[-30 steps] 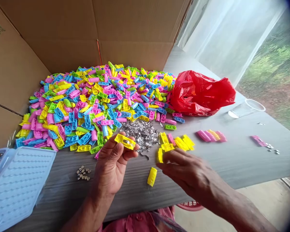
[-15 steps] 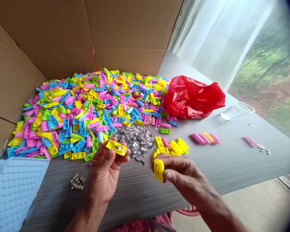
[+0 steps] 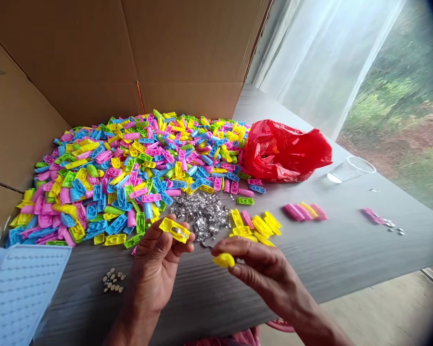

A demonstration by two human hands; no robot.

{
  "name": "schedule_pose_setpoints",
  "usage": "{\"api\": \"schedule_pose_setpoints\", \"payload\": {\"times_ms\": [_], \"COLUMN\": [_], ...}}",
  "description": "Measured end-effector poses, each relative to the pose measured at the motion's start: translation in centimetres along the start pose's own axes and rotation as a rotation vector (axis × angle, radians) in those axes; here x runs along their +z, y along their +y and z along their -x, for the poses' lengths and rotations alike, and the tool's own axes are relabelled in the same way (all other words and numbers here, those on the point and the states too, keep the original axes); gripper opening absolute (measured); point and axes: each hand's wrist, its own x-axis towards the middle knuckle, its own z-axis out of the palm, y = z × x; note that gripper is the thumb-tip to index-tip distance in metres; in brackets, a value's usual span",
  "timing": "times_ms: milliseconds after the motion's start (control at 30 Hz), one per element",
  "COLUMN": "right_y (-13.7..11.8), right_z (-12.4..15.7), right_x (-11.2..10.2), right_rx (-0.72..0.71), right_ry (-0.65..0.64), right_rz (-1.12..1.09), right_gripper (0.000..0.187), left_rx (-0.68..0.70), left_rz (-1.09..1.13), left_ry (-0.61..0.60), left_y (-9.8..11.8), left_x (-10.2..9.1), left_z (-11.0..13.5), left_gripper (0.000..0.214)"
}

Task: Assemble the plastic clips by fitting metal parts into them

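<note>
My left hand (image 3: 159, 262) pinches a yellow plastic piece (image 3: 173, 229) with a small metal part in it, held just above the table. My right hand (image 3: 263, 269) is closed on a second yellow plastic piece (image 3: 223, 260), a short way right of the first. Behind both hands lies a heap of small silver metal clips (image 3: 202, 215). A few yellow pieces (image 3: 260, 225) lie on the table just beyond my right hand.
A big pile of pink, blue, green and yellow plastic pieces (image 3: 122, 168) fills the grey table (image 3: 346, 250) inside cardboard walls (image 3: 94, 57). A red plastic bag (image 3: 285, 150), a clear cup (image 3: 350, 169), pink pieces (image 3: 303, 211), small round parts (image 3: 112, 281) and a white tray (image 3: 18, 288) lie around.
My right hand picked a yellow piece off the table and brought it left toward the left hand. The left hand kept holding its yellow piece.
</note>
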Motion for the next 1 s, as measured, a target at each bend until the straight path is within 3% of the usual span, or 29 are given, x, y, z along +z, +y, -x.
{"api": "schedule_pose_setpoints", "payload": {"times_ms": [100,167,233,300,433,533,667,767,833,1000], "right_y": [0.5,0.7,0.8,0.7,0.5,0.7,2.1,2.4,1.6,-3.1], "right_z": [0.3,0.4,0.4,0.6,1.4,1.7,1.5,1.2,0.8,-0.8], "right_x": [0.3,0.4,0.2,-0.2,-0.5,0.8,3.1,2.9,1.9,0.1], "right_rx": [-0.276,-0.352,-0.388,-0.418,-0.396,-0.291,-0.194,-0.203,-0.236,-0.353], "right_ry": [-0.162,-0.32,-0.432,-0.444,-0.173,0.028,0.093,0.05,0.052,0.264], "right_rz": [0.491,0.721,0.845,0.882,0.872,0.935,0.992,0.935,0.833,0.688], "right_gripper": [0.031,0.031,0.034,0.036,0.035,0.021,0.014,0.01,0.008,0.024], "left_rx": [-0.007,-0.014,-0.016,-0.014,-0.01,-0.001,-0.002,-0.011,-0.011,-0.015], "left_rz": [0.017,0.026,0.034,0.038,0.04,0.034,0.016,0.006,0.003,-0.017], "left_ry": [-0.008,-0.013,-0.011,-0.007,-0.022,-0.051,-0.087,-0.096,-0.103,-0.128], "left_y": [0.0,-0.1,-0.1,-0.1,0.0,-0.1,-0.2,-0.2,-0.1,-0.1], "left_x": [0.0,-0.1,-0.1,-0.2,-0.3,-0.2,-0.1,0.0,0.1,0.4], "left_z": [0.0,0.0,0.0,-0.1,-0.1,-0.1,0.1,0.4,0.5,0.8], "left_gripper": [0.021,0.022,0.023,0.023,0.023,0.022,0.02,0.019,0.018,0.019]}}
